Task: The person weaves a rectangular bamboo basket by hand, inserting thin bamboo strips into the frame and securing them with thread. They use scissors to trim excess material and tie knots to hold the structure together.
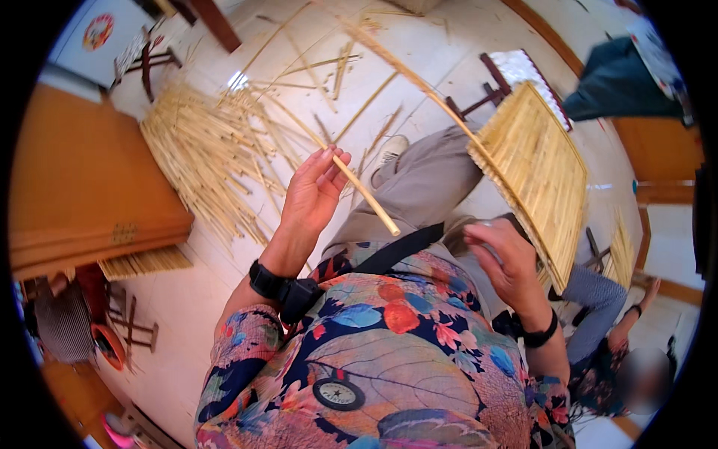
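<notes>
My left hand [318, 187] is closed around a pale yellow reed stalk [372, 200], holding it between thumb and fingers. The stalk slants from the floor side down toward my lap, and its thick cut end points at me. My right hand [508, 258] is raised over my right thigh with fingers bent and apart, and I see nothing in it. A flat black strip [404, 248] lies across my lap between the hands. Beyond my right hand stands a panel of reed stalks [535, 176] laid side by side, tilted by my right leg.
A big heap of reed stalks [206, 150] covers the floor at left, beside a brown wooden cabinet [90, 179]. Loose stalks [344, 71] lie scattered ahead. A folding stool [516, 78] stands beyond the panel. Another person [598, 299] sits at the right.
</notes>
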### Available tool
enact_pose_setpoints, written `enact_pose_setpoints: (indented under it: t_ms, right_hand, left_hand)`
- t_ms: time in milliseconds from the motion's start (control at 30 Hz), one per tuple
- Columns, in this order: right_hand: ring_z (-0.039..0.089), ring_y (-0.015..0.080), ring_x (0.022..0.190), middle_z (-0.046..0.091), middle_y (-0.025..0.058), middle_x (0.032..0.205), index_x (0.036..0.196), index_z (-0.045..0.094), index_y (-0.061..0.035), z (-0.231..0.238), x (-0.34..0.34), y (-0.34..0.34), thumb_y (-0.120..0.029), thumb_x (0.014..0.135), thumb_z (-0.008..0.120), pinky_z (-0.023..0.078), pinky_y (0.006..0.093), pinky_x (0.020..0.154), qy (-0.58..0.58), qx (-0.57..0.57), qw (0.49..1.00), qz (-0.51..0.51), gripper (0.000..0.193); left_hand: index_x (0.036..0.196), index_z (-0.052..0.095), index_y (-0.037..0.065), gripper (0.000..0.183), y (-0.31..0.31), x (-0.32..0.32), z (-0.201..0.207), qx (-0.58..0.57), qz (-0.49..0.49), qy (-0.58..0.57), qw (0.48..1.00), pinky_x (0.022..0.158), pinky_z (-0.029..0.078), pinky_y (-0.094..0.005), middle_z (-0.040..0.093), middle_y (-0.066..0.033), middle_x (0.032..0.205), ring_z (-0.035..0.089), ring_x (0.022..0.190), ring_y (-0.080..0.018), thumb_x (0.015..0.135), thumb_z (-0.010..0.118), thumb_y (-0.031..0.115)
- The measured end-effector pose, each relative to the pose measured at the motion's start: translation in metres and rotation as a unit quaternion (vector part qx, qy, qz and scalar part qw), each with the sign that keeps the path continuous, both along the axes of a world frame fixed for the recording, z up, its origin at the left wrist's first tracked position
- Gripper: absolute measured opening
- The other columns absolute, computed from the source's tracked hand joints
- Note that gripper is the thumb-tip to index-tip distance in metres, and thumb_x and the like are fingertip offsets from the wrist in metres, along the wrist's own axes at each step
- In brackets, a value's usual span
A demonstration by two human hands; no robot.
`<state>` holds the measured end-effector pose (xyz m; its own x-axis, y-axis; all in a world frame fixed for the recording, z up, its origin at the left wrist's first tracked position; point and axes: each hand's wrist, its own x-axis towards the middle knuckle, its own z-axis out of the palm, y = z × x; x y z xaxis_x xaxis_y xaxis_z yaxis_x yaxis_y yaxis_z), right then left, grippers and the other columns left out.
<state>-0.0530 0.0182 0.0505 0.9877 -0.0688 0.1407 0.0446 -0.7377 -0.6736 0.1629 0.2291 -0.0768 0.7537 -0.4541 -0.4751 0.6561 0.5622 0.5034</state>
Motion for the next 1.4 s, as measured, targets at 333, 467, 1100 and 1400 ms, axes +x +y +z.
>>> enact_pose_setpoints:
  t_ms: [333,467,1100,1400]
  right_hand:
    - [0.063,0.0251,0.083,0.061,0.0086,0.092,0.124,0.057,-0.0076,0.012,0.020,0.009,-0.006,0.084,0.070,0.051,0.0332,0.072,-0.059,0.123,0.988,0.077,0.043]
    - [0.063,0.0261,0.083,0.061,0.0084,0.091,0.120,0.058,-0.0069,0.010,0.016,0.006,-0.006,0.084,0.069,0.051,0.0332,0.071,-0.060,0.122,0.989,0.063,0.037]
    - [0.062,0.0259,0.073,0.061,0.0082,0.083,0.098,0.063,-0.0047,-0.001,0.002,-0.004,-0.009,0.080,0.075,0.049,0.0330,0.062,-0.152,0.085,0.985,0.001,0.022]
    - [0.059,0.0243,0.063,0.059,0.0062,0.074,0.090,0.062,-0.0079,0.013,-0.010,-0.013,-0.015,0.076,0.079,0.045,0.0323,0.055,-0.238,0.005,0.971,-0.026,0.022]
  left_hand:
    - [0.106,0.059,-0.002,0.018,-0.033,-0.029,0.007,-0.041,-0.112,0.012,0.993,0.097,0.054,-0.0365,0.065,-0.0141,0.109,0.063,0.111,-0.0273,0.090,0.065,0.005]
    - [0.106,0.059,-0.002,0.017,-0.037,-0.035,0.010,-0.028,-0.112,0.022,0.993,0.097,0.053,-0.0366,0.066,-0.0147,0.108,0.063,0.111,-0.0277,0.091,0.064,0.005]
    - [0.098,0.062,0.004,0.009,-0.017,-0.019,0.010,0.271,-0.316,-0.371,0.830,0.067,0.053,-0.0306,0.065,-0.0054,0.085,0.063,0.070,-0.0195,0.090,0.064,0.008]
    - [0.106,0.064,0.002,0.029,-0.045,-0.041,0.052,0.213,-0.276,-0.741,0.574,0.078,0.052,-0.0347,0.067,-0.0127,0.095,0.066,0.091,-0.0287,0.078,0.070,-0.003]
